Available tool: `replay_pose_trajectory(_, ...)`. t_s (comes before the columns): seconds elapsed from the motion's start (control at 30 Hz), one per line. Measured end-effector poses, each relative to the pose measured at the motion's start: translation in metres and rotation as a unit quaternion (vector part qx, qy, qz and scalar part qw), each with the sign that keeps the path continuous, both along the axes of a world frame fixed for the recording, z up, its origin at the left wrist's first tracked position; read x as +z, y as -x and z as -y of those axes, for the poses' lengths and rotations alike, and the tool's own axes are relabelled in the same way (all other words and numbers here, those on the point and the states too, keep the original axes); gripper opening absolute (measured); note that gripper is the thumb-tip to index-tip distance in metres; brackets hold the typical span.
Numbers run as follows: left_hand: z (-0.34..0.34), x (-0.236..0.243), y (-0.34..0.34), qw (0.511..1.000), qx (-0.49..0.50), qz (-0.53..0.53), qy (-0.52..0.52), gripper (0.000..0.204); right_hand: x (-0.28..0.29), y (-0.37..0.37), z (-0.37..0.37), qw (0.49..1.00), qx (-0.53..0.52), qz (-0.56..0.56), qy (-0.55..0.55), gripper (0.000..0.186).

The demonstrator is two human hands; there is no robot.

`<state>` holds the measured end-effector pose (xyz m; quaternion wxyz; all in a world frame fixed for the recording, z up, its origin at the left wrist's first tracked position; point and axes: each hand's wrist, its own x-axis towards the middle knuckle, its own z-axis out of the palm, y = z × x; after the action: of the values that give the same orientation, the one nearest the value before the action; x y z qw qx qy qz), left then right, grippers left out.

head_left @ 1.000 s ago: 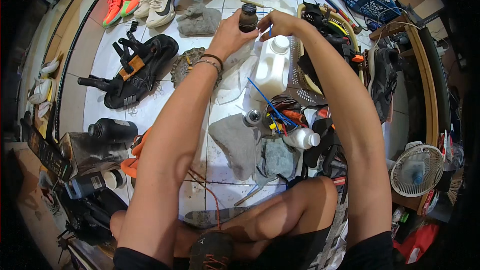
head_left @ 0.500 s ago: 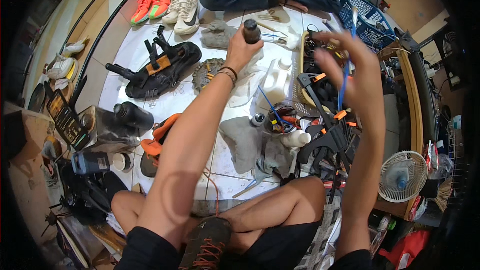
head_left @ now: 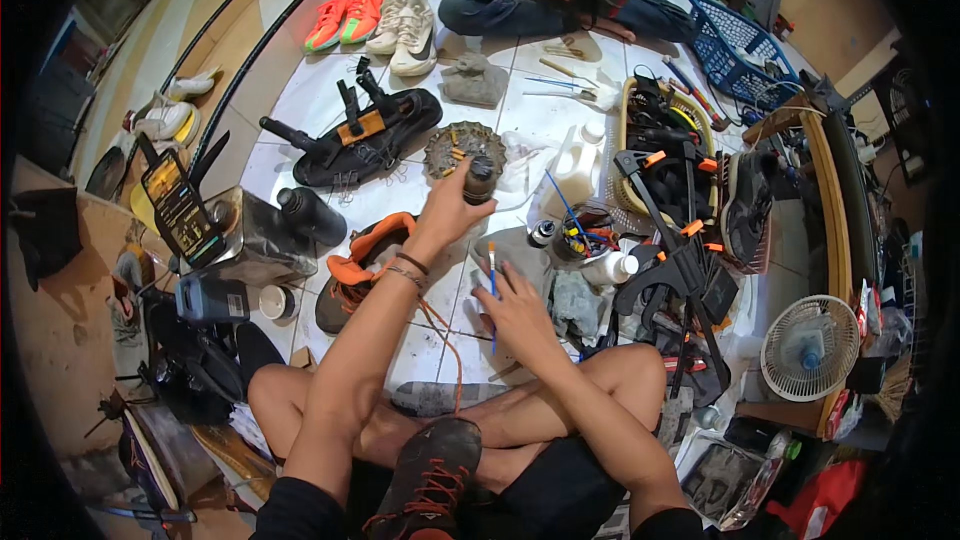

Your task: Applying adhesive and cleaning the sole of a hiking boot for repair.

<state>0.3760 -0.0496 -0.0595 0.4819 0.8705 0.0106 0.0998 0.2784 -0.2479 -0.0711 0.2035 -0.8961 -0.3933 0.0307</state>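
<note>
My left hand (head_left: pixel 452 208) grips a dark bottle (head_left: pixel 480 172), just in front of a round ridged metal dish (head_left: pixel 448 145). My right hand (head_left: pixel 518 312) is lower and to the right, holding a thin blue brush (head_left: pixel 492 258) upright among its fingers, over a grey cloth (head_left: pixel 520 250). A white jug (head_left: pixel 566 178) stands behind small bottles and tools to the right. A brown boot with orange collar (head_left: pixel 348 270) sits left of my forearm. A dark shoe with red laces (head_left: pixel 430 475) lies in my lap.
A black sole clamp (head_left: pixel 365 145) and sneakers (head_left: pixel 405 40) lie at back left. A seated person (head_left: pixel 500 0) is opposite. A yellow basket (head_left: pixel 665 140), black clamps (head_left: pixel 650 285) and blue crate (head_left: pixel 735 45) occupy the right, beside a fan (head_left: pixel 810 345). A phone (head_left: pixel 180 205) stands left.
My left hand has lowered the dark bottle toward me. My right hand was beside it, swung up to the right with the brush, and has come down over the grey cloth.
</note>
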Motion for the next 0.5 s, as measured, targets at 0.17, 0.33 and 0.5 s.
replay_pose_trajectory(0.17, 0.011, -0.008, 0.002, 1.000, -0.014, -0.003, 0.014, 0.065, 0.003, 0.012, 0.017, 0.999, -0.041, -0.013, 0.017, 0.039)
replay_pose_trajectory(0.33, 0.029, -0.003, 0.010, 1.000, 0.000, -0.001, 0.005, 0.056, 0.001, 0.011, 0.025, 0.999, -0.037, -0.021, 0.024, 0.039)
replay_pose_trajectory(0.5, 0.022, -0.010, 0.004, 0.999, 0.004, 0.015, 0.039, 0.057, 0.006, 0.006, 0.024, 0.988, -0.063, -0.116, -0.080, 0.041)
